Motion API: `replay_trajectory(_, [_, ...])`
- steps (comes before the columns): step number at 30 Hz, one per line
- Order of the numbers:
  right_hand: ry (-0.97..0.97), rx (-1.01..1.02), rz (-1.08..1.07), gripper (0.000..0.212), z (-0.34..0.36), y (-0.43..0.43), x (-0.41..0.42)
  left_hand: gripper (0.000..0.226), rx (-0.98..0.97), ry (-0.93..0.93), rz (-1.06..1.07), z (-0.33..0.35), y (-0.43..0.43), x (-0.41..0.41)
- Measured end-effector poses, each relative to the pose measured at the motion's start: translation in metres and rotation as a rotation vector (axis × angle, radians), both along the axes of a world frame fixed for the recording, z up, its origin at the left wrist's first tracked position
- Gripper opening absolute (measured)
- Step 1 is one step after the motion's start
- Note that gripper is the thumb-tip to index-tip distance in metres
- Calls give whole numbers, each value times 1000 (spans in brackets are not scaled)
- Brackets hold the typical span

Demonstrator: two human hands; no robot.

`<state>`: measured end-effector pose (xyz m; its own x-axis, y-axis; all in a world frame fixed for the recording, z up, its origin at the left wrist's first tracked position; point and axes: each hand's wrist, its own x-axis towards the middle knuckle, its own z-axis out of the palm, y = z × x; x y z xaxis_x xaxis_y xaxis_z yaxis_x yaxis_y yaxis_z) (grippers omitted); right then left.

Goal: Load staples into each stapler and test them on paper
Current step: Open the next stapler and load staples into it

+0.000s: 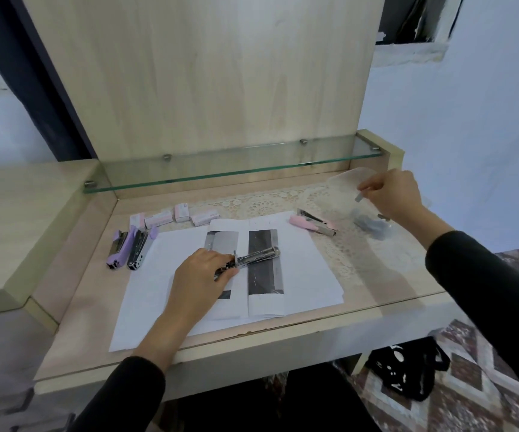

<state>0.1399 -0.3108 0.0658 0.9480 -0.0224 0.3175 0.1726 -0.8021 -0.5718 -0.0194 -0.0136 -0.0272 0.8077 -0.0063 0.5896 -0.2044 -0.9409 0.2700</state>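
"Which step is this?"
"Loading. The left hand grips the open stapler on the paper; the right hand pinches a staple strip over the clear tub."
"Next?"
"Probably seating the strip squarely in the channel."

Colour rundown: lilac staplers at mid-left, a pink stapler upper right, and the silver stapler in the middle is plain chrome. The white paper has black and grey printed strips, one with a thin dashed line. Staple boxes are white with pink, the staple strip grey. Cream lace doily, pale woodgrain tabletop, brown-and-cream diamond rug lower right, black sleeves.
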Motion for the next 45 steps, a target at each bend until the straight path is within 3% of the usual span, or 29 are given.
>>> replay_trajectory(16, [29, 56, 21, 18, 5, -6, -4, 18, 20, -7, 19, 1, -1, -1])
replay_trajectory(22, [-39, 63, 205, 10, 9, 20, -19, 19, 5, 35, 12, 3, -2, -3])
replay_trajectory(31, [120, -117, 600, 21, -26, 91, -76, 19, 0, 45, 1, 3, -1, -2])
replay_trajectory(38, [137, -69, 671, 21, -53, 107, -83, 26, 86, 27, -18, 5, 0, -1])
replay_trajectory(43, [86, 55, 636, 17, -65, 106, -85, 19, 90, 132, -40, 18, 0, 0])
replay_trajectory(45, [67, 73, 631, 17, -68, 106, -85, 21, 26, 277, -65, 31, 4, 3])
